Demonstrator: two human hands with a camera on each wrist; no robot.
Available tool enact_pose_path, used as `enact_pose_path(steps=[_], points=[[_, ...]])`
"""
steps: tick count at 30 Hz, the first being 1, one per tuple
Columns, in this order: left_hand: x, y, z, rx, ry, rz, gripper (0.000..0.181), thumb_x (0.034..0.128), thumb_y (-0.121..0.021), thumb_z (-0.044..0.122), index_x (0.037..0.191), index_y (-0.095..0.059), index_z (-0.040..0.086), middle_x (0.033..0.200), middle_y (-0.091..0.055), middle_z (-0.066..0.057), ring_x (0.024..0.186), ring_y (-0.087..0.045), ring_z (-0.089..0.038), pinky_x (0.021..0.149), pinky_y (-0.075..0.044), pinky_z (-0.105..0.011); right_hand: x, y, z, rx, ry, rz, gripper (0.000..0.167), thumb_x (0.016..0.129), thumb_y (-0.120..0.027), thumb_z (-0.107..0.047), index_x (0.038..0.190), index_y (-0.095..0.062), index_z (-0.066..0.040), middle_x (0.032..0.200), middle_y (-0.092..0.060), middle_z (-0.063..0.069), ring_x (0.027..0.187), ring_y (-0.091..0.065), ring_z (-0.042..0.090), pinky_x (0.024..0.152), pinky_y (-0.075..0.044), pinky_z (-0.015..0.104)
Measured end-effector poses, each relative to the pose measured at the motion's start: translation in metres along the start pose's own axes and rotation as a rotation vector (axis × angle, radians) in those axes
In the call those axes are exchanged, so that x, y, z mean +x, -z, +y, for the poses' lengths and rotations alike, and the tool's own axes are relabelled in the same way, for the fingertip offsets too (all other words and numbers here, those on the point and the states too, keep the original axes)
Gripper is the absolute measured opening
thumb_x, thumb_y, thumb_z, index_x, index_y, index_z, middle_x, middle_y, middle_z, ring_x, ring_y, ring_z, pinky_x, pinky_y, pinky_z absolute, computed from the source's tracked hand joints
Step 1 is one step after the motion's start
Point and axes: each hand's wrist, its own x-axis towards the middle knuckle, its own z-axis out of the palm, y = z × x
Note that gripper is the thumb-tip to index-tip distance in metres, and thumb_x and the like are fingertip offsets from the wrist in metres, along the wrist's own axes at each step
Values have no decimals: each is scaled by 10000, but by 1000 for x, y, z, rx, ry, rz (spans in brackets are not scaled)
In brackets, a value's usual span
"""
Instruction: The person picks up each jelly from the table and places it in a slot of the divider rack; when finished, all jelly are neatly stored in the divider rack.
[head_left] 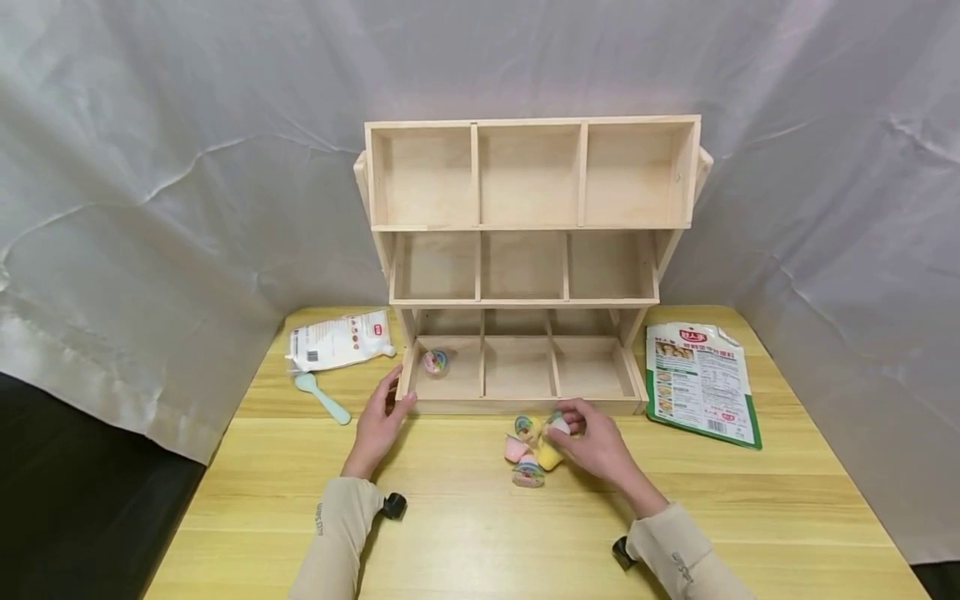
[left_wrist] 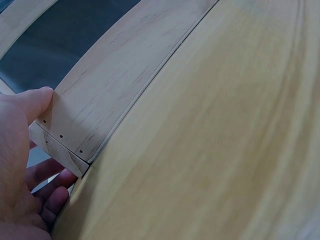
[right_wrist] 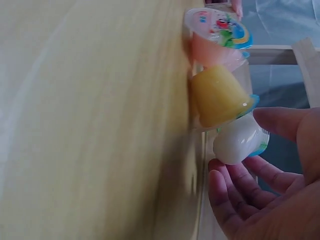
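My left hand [head_left: 378, 429] holds the front left corner of a wooden shelf rack [head_left: 525, 407]. In the left wrist view the thumb lies on the front board [left_wrist: 115, 75], with the fingers curled by the side. My right hand [head_left: 596, 442] pinches a white jelly cup [right_wrist: 240, 142] between thumb and fingers, at the right of a small pile on the table. Against it leans a yellow jelly cup [right_wrist: 220, 95]. Pink jelly cups [head_left: 516, 448] and others with rainbow-printed lids [head_left: 528, 473] make up the pile. One more jelly cup [head_left: 435, 362] sits in the bottom left compartment.
The rack rises in three tiers of three compartments each. To its left lie a white packet [head_left: 341, 340] and a pale green spoon [head_left: 322, 398]. A green and white pouch [head_left: 703, 383] lies at its right. Grey curtains [head_left: 187, 167] hang around the wooden table [head_left: 465, 542].
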Motion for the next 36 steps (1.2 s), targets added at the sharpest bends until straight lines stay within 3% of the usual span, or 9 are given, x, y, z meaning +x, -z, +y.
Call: enact_pose_path(steps=[8,15,27,36], points=[[0,-2,0,-6,-6,0,647,1036,-631,399,1611,-364,272,1499,-543,-188,1303,-588,-349,1088,-496,-518,-1,9,-11,88,44,-3,508,914,-806,-203,1366,-629,-54,1167,-694,147,1045,-668,262,878,-589,377],[0,-2,-1,-2,0,3,643,1036,-628,413,1608,-366,283,1493,-550,-183,1301,-589,-339,1092,-490,-515,2,9,-22,167,59,-47,546,913,-804,-205,1403,-613,-61,1186,-672,138,1075,-644,258,863,-562,312],[-1,-1,-1,-10,-1,1,646,1032,-637,400,1607,-370,274,1503,-540,-186,1325,-576,-351,1110,-482,-516,9,-8,-48,332,105,-90,467,911,-772,-69,1348,-616,-12,1241,-603,190,1078,-621,272,826,-583,202],[0,-1,0,-6,-2,1,651,1033,-631,421,1610,-364,278,1510,-540,-151,1304,-584,-335,1092,-489,-512,22,-26,-69,361,155,-129,478,885,-801,-49,1311,-588,0,1236,-601,204,1107,-621,295,881,-580,235]])
